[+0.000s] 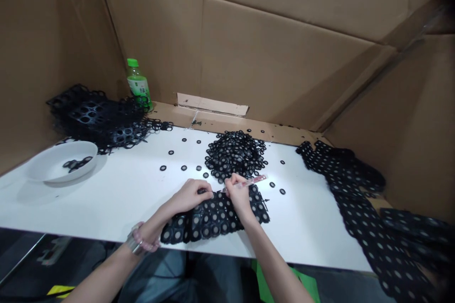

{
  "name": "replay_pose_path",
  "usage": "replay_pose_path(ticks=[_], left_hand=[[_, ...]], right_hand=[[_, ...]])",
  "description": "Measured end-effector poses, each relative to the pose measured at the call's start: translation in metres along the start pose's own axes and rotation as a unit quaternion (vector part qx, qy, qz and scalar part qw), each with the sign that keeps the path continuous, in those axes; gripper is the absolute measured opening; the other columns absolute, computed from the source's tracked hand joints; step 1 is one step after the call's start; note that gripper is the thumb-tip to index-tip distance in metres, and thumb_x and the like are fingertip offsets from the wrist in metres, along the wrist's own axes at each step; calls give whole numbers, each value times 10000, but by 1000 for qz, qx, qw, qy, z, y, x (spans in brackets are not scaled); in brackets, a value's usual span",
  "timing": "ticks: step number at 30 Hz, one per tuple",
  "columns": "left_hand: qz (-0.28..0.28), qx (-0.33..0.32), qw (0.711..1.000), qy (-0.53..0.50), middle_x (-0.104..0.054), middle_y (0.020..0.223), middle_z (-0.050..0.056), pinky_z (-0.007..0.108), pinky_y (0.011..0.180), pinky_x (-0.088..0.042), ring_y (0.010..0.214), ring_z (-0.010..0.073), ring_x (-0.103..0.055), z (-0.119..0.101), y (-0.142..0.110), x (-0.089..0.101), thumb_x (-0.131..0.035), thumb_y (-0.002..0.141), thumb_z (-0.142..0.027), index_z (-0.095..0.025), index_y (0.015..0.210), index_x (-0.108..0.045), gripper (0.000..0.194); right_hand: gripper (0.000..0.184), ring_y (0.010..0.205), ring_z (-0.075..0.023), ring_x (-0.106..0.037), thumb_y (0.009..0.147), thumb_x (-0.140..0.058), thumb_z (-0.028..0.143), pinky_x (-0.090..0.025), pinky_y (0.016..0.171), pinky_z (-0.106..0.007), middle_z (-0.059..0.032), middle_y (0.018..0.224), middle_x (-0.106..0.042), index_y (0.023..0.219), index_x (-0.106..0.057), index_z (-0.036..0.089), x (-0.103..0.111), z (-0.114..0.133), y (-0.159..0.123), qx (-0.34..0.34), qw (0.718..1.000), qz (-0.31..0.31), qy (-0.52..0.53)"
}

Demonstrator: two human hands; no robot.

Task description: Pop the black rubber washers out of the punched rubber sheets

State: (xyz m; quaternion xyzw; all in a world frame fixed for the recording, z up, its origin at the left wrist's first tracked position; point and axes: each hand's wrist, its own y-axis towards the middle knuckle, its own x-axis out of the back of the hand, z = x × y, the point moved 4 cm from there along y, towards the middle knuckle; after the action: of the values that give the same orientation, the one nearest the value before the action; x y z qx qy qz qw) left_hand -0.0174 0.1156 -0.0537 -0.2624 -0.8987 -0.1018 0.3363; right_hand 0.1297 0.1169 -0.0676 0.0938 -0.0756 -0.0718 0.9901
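A black sheet with rows of round grey-centred rings (214, 218) lies on the white tabletop in front of me. My left hand (194, 195) is closed at the sheet's far edge, thumb and fingers pinching it. Over the sheet's right part, my right hand (237, 192) grips a slim pen-like tool with a clear, pinkish handle (256, 179). The tool's tip points left toward my left fingers; its exact contact is too small to make out. Just beyond my hands rises a heap of loose black rings (234, 154), with several single rings (184, 168) scattered around it.
A white bowl (35, 163) holding a few black pieces stands at the left. Behind it lies a pile of black punched-out webbing (95, 116) beside a green bottle (138, 86). More dotted black sheets (359, 213) drape along the right. Cardboard walls (277, 61) enclose the table.
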Motion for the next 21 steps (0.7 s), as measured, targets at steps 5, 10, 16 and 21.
replay_pose_path(ticks=[5,10,16,21], left_hand=[[-32,25,982,187,-632,710,24,328,762,-344,673,171,-551,-20,1,-3,-435,788,-280,-174,640,-580,233],[-40,24,973,226,-602,554,34,365,816,-335,607,184,-553,-23,7,-12,-419,831,-370,-163,598,-580,350],[-42,26,988,147,-642,637,4,272,694,-353,647,174,-572,-14,7,-7,-474,814,-376,-208,804,-668,257],[-29,25,990,134,-610,600,-14,246,653,-335,608,152,-539,-14,8,-7,-500,796,-331,-207,746,-671,218]], right_hand=[[271,343,-79,-343,708,-464,239,-238,360,-195,100,412,-298,544,-248,232,14,-1,4,-26,999,-33,21],[277,387,-89,-351,661,-486,214,-275,409,-214,85,422,-308,501,-261,225,12,4,0,-8,1000,-17,-10],[268,468,-100,-296,641,-480,165,-236,472,-237,72,455,-289,486,-267,216,11,4,0,16,998,-22,-61],[277,474,-101,-291,652,-468,148,-231,474,-237,74,463,-272,496,-250,215,11,4,-1,23,996,-8,-80]])
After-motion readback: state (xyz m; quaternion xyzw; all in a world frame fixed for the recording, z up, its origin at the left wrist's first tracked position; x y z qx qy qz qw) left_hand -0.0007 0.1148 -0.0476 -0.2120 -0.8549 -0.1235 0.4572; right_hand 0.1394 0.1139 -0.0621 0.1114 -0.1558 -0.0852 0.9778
